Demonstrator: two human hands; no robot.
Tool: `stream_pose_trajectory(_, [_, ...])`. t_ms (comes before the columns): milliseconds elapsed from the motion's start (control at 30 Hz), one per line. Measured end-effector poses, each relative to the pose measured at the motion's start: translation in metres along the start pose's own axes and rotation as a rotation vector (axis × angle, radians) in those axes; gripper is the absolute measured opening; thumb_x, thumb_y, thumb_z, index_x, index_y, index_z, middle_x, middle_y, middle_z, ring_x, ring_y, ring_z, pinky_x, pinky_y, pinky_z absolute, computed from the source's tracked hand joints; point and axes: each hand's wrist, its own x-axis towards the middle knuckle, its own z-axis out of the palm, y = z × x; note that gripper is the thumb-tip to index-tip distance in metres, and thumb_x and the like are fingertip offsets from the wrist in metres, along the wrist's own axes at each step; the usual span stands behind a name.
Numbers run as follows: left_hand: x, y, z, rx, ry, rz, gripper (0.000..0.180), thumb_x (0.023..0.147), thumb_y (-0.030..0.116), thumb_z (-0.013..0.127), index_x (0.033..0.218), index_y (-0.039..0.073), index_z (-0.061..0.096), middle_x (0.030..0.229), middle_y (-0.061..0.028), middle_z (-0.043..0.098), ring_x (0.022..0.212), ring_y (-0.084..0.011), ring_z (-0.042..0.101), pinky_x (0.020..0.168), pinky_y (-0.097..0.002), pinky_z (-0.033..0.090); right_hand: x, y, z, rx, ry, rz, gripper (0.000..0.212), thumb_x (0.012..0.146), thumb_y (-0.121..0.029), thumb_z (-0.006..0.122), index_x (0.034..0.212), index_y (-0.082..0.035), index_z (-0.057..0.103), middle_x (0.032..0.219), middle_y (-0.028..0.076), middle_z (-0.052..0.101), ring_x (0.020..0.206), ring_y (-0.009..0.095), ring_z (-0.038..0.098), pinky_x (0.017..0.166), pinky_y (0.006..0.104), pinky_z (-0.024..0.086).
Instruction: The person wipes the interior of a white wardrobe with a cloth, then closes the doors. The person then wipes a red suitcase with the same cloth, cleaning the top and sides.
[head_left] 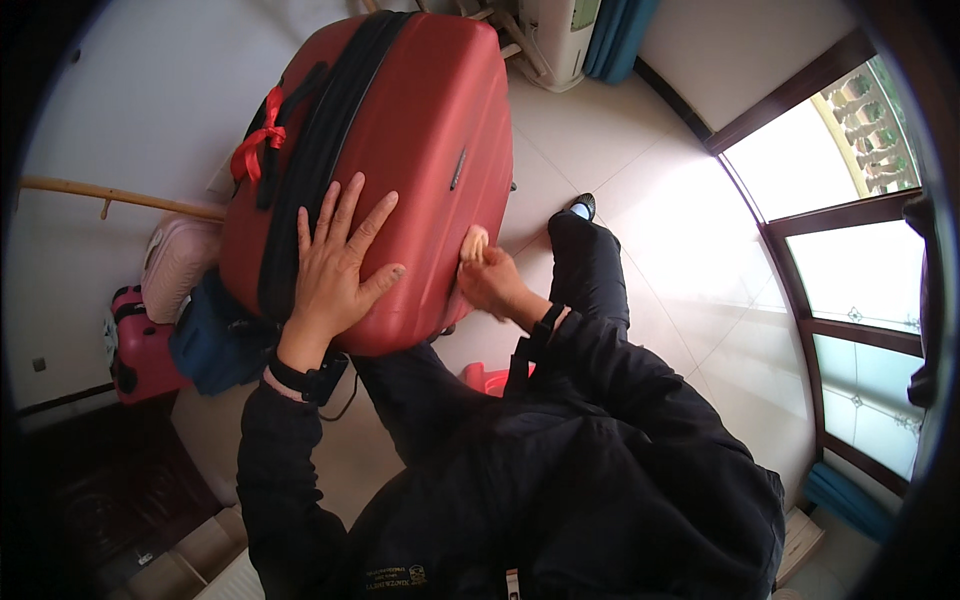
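Note:
A large red hard-shell suitcase stands before me, with a black zip band around it. On its left side, a red ribbon is tied at the black carry handle. My left hand lies flat on the upper face of the shell, fingers spread. Closed around a pale bunched cloth, my right hand is at the suitcase's right face. Part of the cloth sticks out above the fingers against the shell; the rest is hidden in the hand.
Left of the suitcase are a pink suitcase, a dark blue bag and a magenta case. A wooden pole runs along the wall. A red plastic object sits below my right arm. A white appliance stands at the back; framed glass doors are right.

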Motion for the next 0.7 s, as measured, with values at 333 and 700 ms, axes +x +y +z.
stream_pose_trajectory(333, [-0.001, 0.000, 0.001, -0.010, -0.002, -0.001, 0.074, 0.087, 0.065, 0.053, 0.152, 0.034, 0.036, 0.162, -0.0082, 0.023, 0.148, -0.0357, 0.022, 0.115, -0.0640, 0.011, -0.021, -0.024, -0.006, -0.104, -0.025, 0.003, 0.008, 0.091, -0.008, 0.056, 0.098, -0.004, 0.057, 0.072, 0.004, 0.055, 0.063, 0.017, 0.060, 0.051, 0.0337, 0.047])
stream_pose_trajectory(700, [0.000, 0.002, -0.001, -0.024, -0.018, -0.003, 0.075, 0.086, 0.063, 0.055, 0.152, 0.031, 0.037, 0.162, -0.0092, 0.024, 0.148, -0.0359, 0.021, 0.116, -0.0631, 0.010, -0.018, 0.002, -0.005, -0.426, 0.149, -0.176, 0.012, 0.091, -0.019, 0.060, 0.097, -0.008, 0.061, 0.088, 0.004, 0.054, 0.084, 0.018, 0.058, 0.069, 0.0302, 0.048])
